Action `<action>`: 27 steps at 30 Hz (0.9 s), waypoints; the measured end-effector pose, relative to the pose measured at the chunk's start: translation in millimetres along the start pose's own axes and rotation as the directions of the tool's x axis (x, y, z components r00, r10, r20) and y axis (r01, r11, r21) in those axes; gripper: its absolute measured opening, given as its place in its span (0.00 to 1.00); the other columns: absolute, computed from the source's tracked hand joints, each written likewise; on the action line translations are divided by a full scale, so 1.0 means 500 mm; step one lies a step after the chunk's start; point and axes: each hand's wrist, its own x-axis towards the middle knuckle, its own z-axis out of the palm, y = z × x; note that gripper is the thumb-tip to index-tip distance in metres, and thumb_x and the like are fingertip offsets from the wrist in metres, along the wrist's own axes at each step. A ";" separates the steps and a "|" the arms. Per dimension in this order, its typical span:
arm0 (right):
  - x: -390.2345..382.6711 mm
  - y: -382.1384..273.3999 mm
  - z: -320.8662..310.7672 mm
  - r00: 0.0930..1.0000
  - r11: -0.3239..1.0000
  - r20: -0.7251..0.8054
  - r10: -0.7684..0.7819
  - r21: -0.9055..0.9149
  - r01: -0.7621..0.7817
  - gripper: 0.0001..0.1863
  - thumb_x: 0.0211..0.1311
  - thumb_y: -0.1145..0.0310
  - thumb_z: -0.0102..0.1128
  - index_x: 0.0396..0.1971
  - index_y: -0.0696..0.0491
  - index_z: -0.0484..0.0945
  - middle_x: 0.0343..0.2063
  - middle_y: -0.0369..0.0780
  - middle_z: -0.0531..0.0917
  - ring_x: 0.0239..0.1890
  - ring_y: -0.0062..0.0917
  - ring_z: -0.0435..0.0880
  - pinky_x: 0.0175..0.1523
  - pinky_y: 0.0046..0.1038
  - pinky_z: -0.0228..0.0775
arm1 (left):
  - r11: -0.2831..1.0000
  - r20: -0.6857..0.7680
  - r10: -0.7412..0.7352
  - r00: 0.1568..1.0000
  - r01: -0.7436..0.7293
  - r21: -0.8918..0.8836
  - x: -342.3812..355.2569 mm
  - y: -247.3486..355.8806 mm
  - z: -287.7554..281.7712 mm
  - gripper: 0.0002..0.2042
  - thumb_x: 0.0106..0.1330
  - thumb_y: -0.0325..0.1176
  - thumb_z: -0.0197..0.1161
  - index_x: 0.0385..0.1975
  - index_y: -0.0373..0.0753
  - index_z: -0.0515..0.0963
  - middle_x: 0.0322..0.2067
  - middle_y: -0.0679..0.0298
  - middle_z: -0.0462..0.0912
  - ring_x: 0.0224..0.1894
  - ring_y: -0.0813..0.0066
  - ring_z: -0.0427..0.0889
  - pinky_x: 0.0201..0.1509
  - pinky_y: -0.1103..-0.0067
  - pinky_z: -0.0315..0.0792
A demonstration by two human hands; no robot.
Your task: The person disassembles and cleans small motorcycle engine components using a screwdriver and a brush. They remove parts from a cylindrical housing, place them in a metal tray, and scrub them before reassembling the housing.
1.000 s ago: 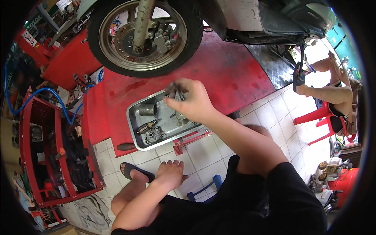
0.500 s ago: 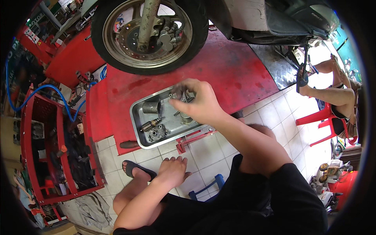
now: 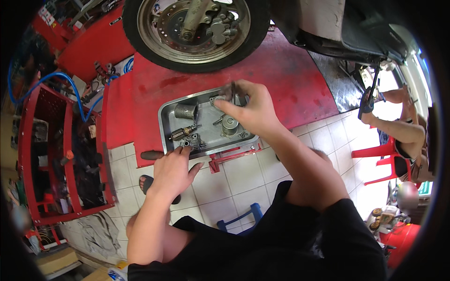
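A metal tray (image 3: 165, 122) on the red platform holds greasy metal parts. Over its far right part my right hand (image 3: 257, 108) curves inward, thumb and fingers bent. Its dark fingertips are blurred, and whether they hold anything is unclear. Below that hand lies a round-topped metal part (image 3: 230, 123). My left hand (image 3: 172, 169) is at the near left rim, fingers stretched onto the tray edge and thumb apart, beside a small metal casting (image 3: 193, 141). A hollow metal cylinder (image 3: 186, 112) lies at the tray's far left. Between it and the casting is a wire-wound motor armature (image 3: 183, 132).
A motorcycle front wheel (image 3: 197, 63) stands just beyond the tray on the red platform (image 3: 295, 89). At left are a red tool cart (image 3: 68, 154) and a blue hose (image 3: 70, 82). A blue stool (image 3: 255, 213) is below me. Another person's leg (image 3: 398, 122) shows at right near a red chair (image 3: 375, 153).
My left hand has moved up from above the floor to the tray's near rim. My right hand stays over the tray, slightly further right and up. The view has shifted slightly.
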 end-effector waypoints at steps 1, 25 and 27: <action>-0.008 0.004 -0.008 0.999 0.996 0.007 -0.052 0.066 0.052 0.13 0.50 0.66 0.75 0.28 0.60 0.84 0.28 0.37 0.86 0.36 0.19 0.83 0.45 0.26 0.73 | 1.000 -0.010 0.018 1.000 -0.018 0.006 -0.005 -0.001 -0.001 0.26 0.64 0.48 0.67 0.54 0.33 0.77 0.43 0.50 0.85 0.43 0.48 0.85 0.45 0.61 0.79; 0.010 -0.007 -0.069 1.000 0.964 0.001 0.008 0.265 -0.008 0.08 0.56 0.78 0.72 0.31 0.57 0.79 0.41 0.46 0.86 0.46 0.27 0.83 0.60 0.28 0.68 | 0.975 -0.177 0.219 0.959 -0.210 0.070 -0.090 0.000 0.052 0.19 0.56 0.40 0.73 0.39 0.32 0.80 0.35 0.57 0.83 0.42 0.62 0.85 0.46 0.72 0.77; 0.024 -0.009 -0.063 1.000 0.973 0.022 -0.017 0.231 0.012 0.08 0.57 0.77 0.72 0.31 0.57 0.79 0.41 0.45 0.86 0.46 0.25 0.82 0.60 0.27 0.66 | 0.985 -0.117 0.171 0.978 -0.172 0.005 -0.082 0.004 0.044 0.19 0.56 0.40 0.73 0.39 0.32 0.80 0.35 0.57 0.84 0.42 0.62 0.85 0.47 0.71 0.77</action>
